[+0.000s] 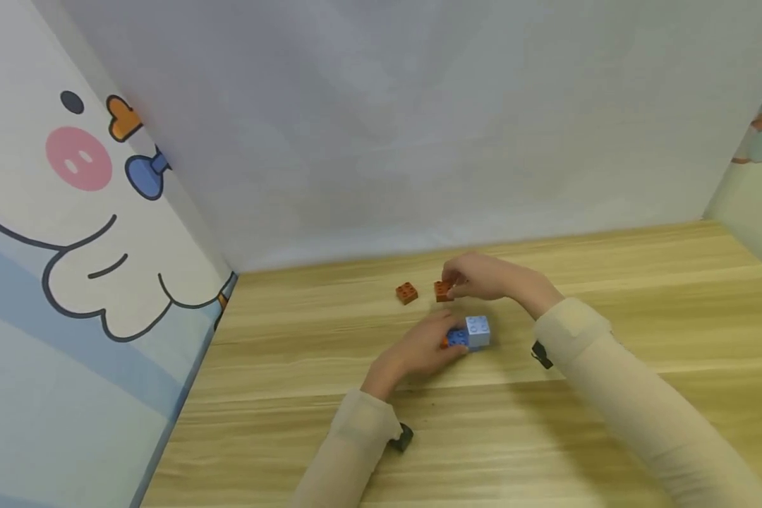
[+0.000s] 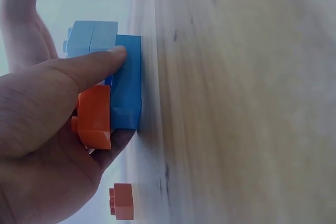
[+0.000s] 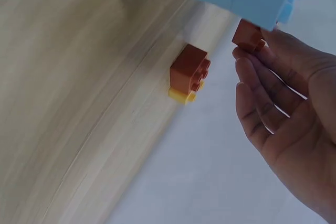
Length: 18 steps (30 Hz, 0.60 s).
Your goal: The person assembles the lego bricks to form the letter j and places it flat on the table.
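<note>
My left hand (image 1: 427, 344) grips a long blue building brick (image 2: 127, 82), its thumb along one side. An orange brick (image 2: 94, 116) sits on one end of it, and light blue bricks (image 1: 478, 330) are stacked at the other end. Just beyond this assembly, my right hand (image 1: 485, 276) pinches a red-brown brick (image 3: 247, 36) between thumb and fingertips. Another red-brown brick (image 1: 406, 293) lies on the table to the left of the pinched one. From the head view, the left hand covers much of the blue brick.
The wooden table (image 1: 279, 395) meets a pale back wall (image 1: 419, 141) behind the bricks. A cartoon-printed panel (image 1: 70, 247) stands at the left. In the right wrist view, a yellow piece (image 3: 180, 95) shows beside the loose red-brown brick.
</note>
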Each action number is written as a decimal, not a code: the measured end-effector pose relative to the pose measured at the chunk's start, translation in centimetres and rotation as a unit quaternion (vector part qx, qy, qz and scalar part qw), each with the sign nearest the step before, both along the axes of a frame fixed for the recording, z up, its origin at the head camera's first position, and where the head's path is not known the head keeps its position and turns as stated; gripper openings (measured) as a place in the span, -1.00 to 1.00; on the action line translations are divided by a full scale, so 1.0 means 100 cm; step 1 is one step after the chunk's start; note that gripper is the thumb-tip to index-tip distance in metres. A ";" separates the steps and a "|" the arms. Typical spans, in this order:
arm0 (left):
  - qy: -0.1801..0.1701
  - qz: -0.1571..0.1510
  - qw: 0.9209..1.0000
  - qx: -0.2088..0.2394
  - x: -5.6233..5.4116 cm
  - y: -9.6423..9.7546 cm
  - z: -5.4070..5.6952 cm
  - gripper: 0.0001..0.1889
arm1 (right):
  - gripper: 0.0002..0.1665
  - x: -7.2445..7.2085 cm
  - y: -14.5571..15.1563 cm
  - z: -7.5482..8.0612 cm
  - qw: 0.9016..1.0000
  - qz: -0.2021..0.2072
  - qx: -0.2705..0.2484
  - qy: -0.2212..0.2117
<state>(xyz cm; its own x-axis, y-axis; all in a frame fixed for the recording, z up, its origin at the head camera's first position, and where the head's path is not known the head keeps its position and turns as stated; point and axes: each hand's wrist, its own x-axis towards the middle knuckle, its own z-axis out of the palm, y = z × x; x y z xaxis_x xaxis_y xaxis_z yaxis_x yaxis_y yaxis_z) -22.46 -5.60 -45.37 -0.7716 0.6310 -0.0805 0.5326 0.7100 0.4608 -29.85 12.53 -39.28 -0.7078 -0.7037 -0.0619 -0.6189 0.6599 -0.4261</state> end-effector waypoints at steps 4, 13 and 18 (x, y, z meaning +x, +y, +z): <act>-0.014 0.007 1.000 0.009 0.000 0.001 0.001 -0.56 | -0.73 0.005 0.014 0.001 1.000 0.001 -0.017 0.001; -0.026 0.011 0.999 0.017 -0.001 0.000 0.000 -0.58 | -0.65 0.020 0.035 0.003 0.999 -0.004 -0.034 0.000; -0.033 0.016 0.999 0.022 0.000 0.000 0.003 -0.58 | -0.63 0.030 0.044 0.006 0.999 -0.004 -0.042 0.008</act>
